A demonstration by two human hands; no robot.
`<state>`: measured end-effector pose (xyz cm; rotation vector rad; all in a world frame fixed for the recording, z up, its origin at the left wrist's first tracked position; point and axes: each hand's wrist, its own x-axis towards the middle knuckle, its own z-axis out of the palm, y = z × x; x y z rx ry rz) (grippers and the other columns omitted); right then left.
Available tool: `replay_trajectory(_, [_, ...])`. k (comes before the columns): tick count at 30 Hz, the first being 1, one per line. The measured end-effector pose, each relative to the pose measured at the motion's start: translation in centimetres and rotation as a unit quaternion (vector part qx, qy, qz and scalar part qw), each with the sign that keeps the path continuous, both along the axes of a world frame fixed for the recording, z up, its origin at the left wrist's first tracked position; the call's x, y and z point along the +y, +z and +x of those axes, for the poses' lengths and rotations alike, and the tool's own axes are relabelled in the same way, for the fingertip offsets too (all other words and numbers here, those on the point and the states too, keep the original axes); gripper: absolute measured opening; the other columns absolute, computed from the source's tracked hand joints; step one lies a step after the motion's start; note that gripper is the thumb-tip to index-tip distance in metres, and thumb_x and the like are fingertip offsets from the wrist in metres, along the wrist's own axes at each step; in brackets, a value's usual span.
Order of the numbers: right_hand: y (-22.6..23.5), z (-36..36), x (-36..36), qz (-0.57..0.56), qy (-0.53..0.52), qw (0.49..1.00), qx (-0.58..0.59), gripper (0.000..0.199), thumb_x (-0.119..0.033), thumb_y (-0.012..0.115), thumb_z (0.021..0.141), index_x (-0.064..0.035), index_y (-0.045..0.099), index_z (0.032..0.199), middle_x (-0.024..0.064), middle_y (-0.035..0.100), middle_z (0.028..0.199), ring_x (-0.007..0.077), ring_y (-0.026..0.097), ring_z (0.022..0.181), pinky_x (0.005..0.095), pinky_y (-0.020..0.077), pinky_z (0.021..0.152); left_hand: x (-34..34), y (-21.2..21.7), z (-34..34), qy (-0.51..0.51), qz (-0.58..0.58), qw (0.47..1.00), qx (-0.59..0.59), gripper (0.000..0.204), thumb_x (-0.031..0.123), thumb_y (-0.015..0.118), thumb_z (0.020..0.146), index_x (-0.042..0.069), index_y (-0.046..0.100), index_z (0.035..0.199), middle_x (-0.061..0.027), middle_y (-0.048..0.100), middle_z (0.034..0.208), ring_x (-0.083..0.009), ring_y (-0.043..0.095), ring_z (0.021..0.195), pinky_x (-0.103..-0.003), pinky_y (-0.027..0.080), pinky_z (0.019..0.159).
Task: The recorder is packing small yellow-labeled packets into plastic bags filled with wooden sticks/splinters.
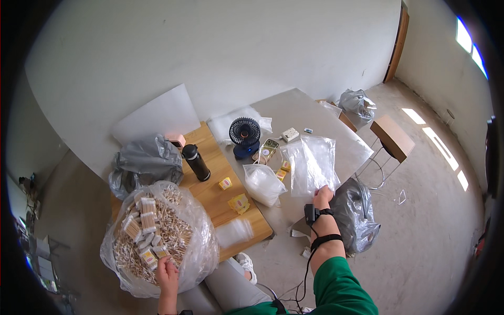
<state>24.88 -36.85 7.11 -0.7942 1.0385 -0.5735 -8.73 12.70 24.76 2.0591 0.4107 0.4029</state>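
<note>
A large clear plastic bag (202, 247) on the left bulges with loose cotton swabs (176, 233). Several bundled swab packs (148, 222) lie on top of them. My left hand (168, 272) is over the bag's near side, its fingers closed at a small pack of cotton swabs (162, 251); another pack with a yellow label (148, 258) lies beside it. On the grey table to the right, my right hand (322, 197) pinches the near edge of a flat clear plastic bag (314, 165). A strapped device and cable are on my right forearm.
A black bottle (196, 164), yellow cards (239, 203) and thin clear sleeves (234, 232) are on the wooden table (218, 184). The grey table holds a small fan (245, 136), a phone (269, 150), a power strip (289, 135) and a filled clear bag (263, 185). Grey bags (356, 215) and a stool (392, 138) stand rightward.
</note>
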Motion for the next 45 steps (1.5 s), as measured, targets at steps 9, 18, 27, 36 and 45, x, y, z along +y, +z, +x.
replay_trajectory(9, [-2.3, 0.4, 2.3, -0.086, 0.162, 0.981, 0.063, 0.025, -0.026, 0.059, 0.089, -0.0038, 0.054, 0.100, 0.0102, 0.058, 0.070, 0.0223, 0.058, 0.052, 0.0318, 0.0473, 0.041, 0.8, -1.8, -1.7, 0.038, 0.022, 0.998, 0.037, 0.017, 0.007, 0.050, 0.090, 0.003, 0.054, 0.106, -0.0038, 0.052, 0.064, -0.0115, 0.048, 0.052, -0.025, 0.040, 0.048])
replay_trajectory(18, [-3.9, -11.5, 1.4, -0.185, 0.279, 0.941, 0.054, 0.020, -0.020, 0.054, 0.088, -0.0022, 0.049, 0.079, 0.0036, 0.051, 0.064, 0.0114, 0.046, 0.045, 0.0246, 0.0358, 0.038, 2.5, 0.4, -1.0, 0.072, 0.264, 0.962, 0.012, 0.015, 0.012, 0.059, 0.083, 0.007, 0.061, 0.097, -0.0112, 0.063, 0.091, -0.0319, 0.061, 0.080, -0.040, 0.049, 0.068])
replay_trajectory(27, [7.5, -21.3, 19.5, -0.205, 0.534, 0.816, -0.084, 0.014, -0.004, 0.055, 0.086, -0.0022, 0.053, 0.100, 0.0028, 0.053, 0.076, 0.0081, 0.047, 0.055, 0.0204, 0.0375, 0.047, 0.8, -0.5, -4.4, -0.124, 0.176, 0.973, 0.086, 0.021, 0.015, 0.060, 0.083, 0.006, 0.062, 0.102, -0.0124, 0.064, 0.086, -0.0314, 0.062, 0.081, -0.040, 0.049, 0.069])
replay_trajectory(36, [18.6, -24.6, 41.3, -0.559, 0.664, 0.392, -0.303, 0.035, -0.008, 0.063, 0.078, -0.0024, 0.052, 0.111, 0.0200, 0.056, 0.104, 0.0381, 0.054, 0.098, 0.0439, 0.0451, 0.083, 0.6, -1.2, -7.3, -0.178, 0.150, 0.969, 0.077, 0.031, 0.017, 0.063, 0.080, 0.002, 0.059, 0.107, -0.0185, 0.064, 0.084, -0.0374, 0.061, 0.079, -0.045, 0.048, 0.068])
replay_trajectory(45, [15.4, -25.2, 47.5, -0.654, 0.624, 0.356, -0.239, 0.049, -0.008, 0.068, 0.072, -0.0007, 0.048, 0.116, 0.0224, 0.057, 0.102, 0.0414, 0.053, 0.098, 0.0462, 0.0447, 0.082, 6.0, -1.0, -9.9, -0.077, 0.079, 0.990, 0.085, 0.022, 0.014, 0.060, 0.084, 0.002, 0.059, 0.103, -0.0203, 0.063, 0.088, -0.0339, 0.062, 0.081, -0.039, 0.050, 0.071])
